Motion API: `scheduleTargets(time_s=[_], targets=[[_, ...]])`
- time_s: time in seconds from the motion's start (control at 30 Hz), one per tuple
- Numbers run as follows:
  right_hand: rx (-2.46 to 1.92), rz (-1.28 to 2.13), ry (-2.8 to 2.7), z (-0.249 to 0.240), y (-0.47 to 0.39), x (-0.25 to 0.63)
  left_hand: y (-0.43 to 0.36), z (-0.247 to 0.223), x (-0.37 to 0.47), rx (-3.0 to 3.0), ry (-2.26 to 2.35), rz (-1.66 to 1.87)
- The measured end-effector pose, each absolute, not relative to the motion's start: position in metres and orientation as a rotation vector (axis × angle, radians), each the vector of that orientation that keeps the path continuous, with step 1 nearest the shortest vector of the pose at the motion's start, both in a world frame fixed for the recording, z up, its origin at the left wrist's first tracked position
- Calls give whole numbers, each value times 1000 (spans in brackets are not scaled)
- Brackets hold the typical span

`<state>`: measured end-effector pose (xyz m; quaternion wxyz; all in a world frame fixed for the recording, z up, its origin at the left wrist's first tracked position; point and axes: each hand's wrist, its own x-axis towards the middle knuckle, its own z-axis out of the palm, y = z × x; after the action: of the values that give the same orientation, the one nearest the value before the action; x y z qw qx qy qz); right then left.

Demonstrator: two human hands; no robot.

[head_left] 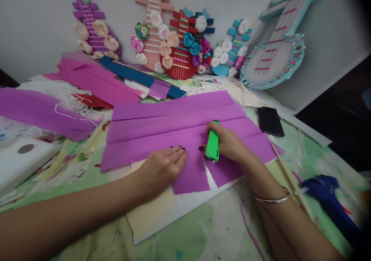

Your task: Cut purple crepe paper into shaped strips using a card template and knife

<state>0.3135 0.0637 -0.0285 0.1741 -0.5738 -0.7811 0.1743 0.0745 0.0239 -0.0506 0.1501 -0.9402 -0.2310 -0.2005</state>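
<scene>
A wide sheet of purple crepe paper [174, 126] with long fold lines lies over a white board [162, 218]. My left hand [164, 166] rests on the paper's near part, palm down with the fingers stretched out. Just to its right, my right hand [228, 141] grips what looks like a bright green box cutter [212, 143], held at a slant over the paper. I cannot make out its blade. Below it, a narrow slit in the paper shows white board beneath.
Decorated toy guitars [181, 56] lean against the back wall. Pink paper [95, 77] and a blue strip [139, 75] lie behind the sheet. At right are a black phone [270, 121], a wooden stick [285, 172] and a blue glue gun [327, 195]. A white device [24, 160] stands left.
</scene>
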Motion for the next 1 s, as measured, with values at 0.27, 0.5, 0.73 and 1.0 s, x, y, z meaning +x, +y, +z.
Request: scheduleTargets(time_s=[0.27, 0.5, 0.73, 1.0], targets=[[-1621, 540, -2191, -28, 64, 314, 26, -54, 71, -2737, -667, -581], [-1610, 550, -2198, -29, 64, 315, 27, -52, 71, -2746, -660, -602], [-1596, 545, -2202, -30, 65, 316, 27, -53, 71, -2741, -672, -583], [-1621, 513, -2229, -30, 66, 315, 28, -54, 70, -2742, -672, -633]])
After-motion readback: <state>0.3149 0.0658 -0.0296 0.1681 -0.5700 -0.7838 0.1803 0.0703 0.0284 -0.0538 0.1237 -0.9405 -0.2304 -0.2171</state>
